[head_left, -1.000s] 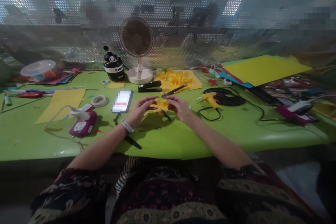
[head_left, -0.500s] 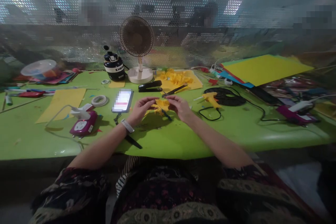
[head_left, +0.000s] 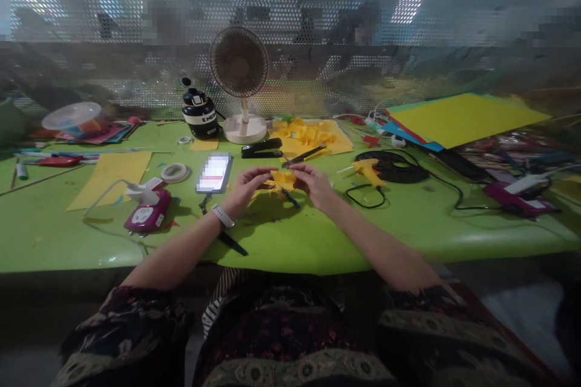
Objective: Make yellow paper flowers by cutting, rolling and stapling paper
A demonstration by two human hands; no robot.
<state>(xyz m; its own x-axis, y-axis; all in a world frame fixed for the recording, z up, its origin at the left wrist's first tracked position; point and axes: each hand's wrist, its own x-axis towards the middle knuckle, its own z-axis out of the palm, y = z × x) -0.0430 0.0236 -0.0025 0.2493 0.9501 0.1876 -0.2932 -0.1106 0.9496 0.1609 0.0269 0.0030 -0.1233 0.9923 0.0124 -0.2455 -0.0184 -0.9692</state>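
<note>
Between my hands, just above the table, is a yellow paper flower (head_left: 282,180), its petals crinkled. My left hand (head_left: 247,186) pinches its left edge between thumb and fingers. From the other side, my right hand (head_left: 315,184) pinches its right edge. Below the flower lies a small dark blue item (head_left: 289,198), too small to make out. Scissors (head_left: 306,156) rest just beyond my fingertips, beside a black stapler (head_left: 261,149). To the right of my right hand lies a yellow glue gun (head_left: 368,170).
More yellow paper pieces (head_left: 308,132) lie on a yellow sheet at the back. A fan (head_left: 239,63), a dark bottle (head_left: 200,115) and a phone (head_left: 214,173) stand or lie to the left. Purple power sockets (head_left: 147,213) sit at left, coloured sheets (head_left: 467,118) at back right.
Both hands keep their pinch on the yellow paper flower, with only slight finger movement. The whole view has shifted a little.
</note>
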